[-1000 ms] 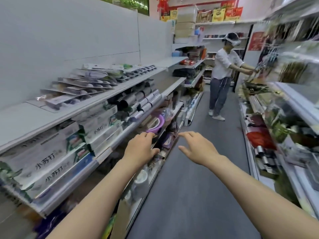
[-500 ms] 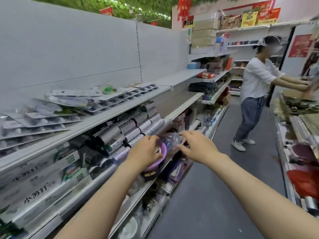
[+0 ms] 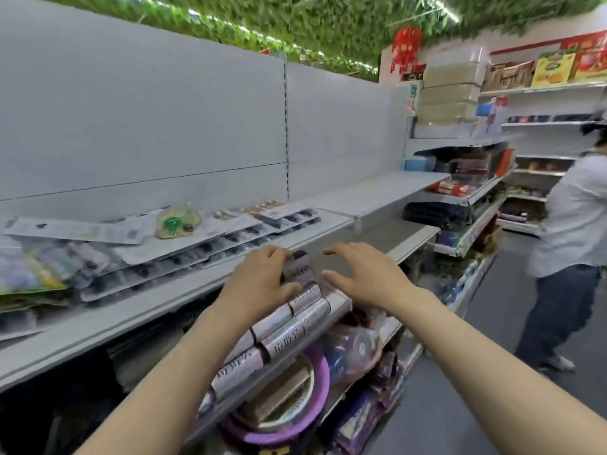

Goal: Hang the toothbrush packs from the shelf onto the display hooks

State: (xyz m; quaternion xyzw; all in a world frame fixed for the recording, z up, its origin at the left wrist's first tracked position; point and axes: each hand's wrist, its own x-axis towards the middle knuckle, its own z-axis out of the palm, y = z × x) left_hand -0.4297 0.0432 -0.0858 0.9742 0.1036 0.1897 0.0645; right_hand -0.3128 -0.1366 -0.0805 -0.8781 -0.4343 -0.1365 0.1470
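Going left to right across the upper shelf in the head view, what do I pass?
Colourful packs at the far left → flat toothbrush packs lying in overlapping rows → green-and-yellow blister pack on top of them → bare grey shelf section → a person in a white top.

- Bare shelf stretch right of the toothbrush packs lies open.
- Stacked rolls crowd the shelf edge below.
- A person blocks the aisle on the right.
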